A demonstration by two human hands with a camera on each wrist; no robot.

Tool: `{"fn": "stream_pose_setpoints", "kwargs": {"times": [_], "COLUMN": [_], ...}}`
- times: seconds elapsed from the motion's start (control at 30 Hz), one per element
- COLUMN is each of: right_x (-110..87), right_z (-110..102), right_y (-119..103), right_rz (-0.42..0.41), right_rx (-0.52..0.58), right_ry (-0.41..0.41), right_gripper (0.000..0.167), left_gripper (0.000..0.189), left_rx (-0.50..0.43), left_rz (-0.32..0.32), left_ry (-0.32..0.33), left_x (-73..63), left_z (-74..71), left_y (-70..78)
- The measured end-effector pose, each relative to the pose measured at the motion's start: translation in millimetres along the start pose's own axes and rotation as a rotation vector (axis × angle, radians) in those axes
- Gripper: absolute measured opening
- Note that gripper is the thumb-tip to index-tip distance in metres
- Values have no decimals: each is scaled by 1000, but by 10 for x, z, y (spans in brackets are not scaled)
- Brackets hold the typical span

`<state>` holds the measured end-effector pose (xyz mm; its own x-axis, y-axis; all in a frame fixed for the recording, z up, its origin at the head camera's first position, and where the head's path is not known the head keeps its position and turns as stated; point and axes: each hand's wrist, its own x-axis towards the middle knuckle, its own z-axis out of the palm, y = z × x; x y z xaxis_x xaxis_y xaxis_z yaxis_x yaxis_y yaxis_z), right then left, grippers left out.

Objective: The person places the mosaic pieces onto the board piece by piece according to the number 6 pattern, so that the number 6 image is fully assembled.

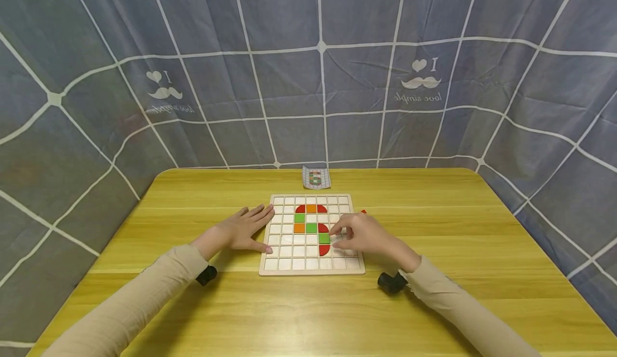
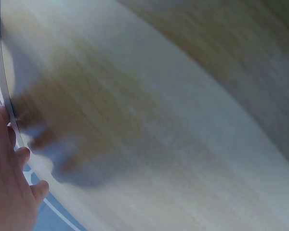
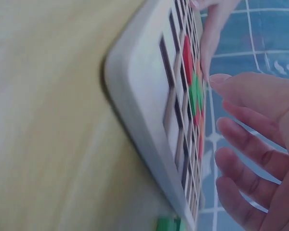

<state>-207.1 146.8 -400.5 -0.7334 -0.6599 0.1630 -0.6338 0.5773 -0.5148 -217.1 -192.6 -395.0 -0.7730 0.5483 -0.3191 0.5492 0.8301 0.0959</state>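
A pale wooden grid board [image 1: 284, 264] lies mid-table with red, orange and green tiles set in some of its squares. My left hand [image 1: 243, 229] lies flat with fingers spread, fingertips and thumb on the board's left edge. Over the board's right half is my right hand [image 1: 361, 233], thumb and fingers loosely bent beside a green tile [image 1: 324, 238]. Just below that tile sits a rounded red tile [image 1: 324, 250]. The right wrist view shows no piece between the thumb [image 3: 221, 81] and fingers.
A small printed card [image 1: 316, 178] with a coloured grid pattern lies behind the board. Part of a red piece [image 1: 363, 212] shows past the right hand, and green pieces [image 3: 168, 224] lie beside the board. A grey checked curtain [image 1: 289, 84] surrounds the table [image 1: 289, 314].
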Motion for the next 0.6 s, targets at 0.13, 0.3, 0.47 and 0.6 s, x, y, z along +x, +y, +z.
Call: {"fn": "stream_pose_setpoints", "kwargs": {"times": [0.13,0.3,0.47,0.6], "right_x": [-63,-156,-261,-326], "right_z": [-99,-171,-218,-248], "right_y": [56,163,281,369], "right_rz": [22,54,77,105], "right_rx": [-29,-40,-64,-85], "right_ry": [18,41,77,91], "right_gripper": [20,19,21,25], "left_gripper": [103,103,103,103], "left_rx": [0,0,3,2], "left_rz": [-1,-1,-1,2], "left_ry": [2,2,1,3], "left_x": [4,9,10,6], "left_z": [4,5,6,3], "left_y": [-5,-7,-9,-7]}}
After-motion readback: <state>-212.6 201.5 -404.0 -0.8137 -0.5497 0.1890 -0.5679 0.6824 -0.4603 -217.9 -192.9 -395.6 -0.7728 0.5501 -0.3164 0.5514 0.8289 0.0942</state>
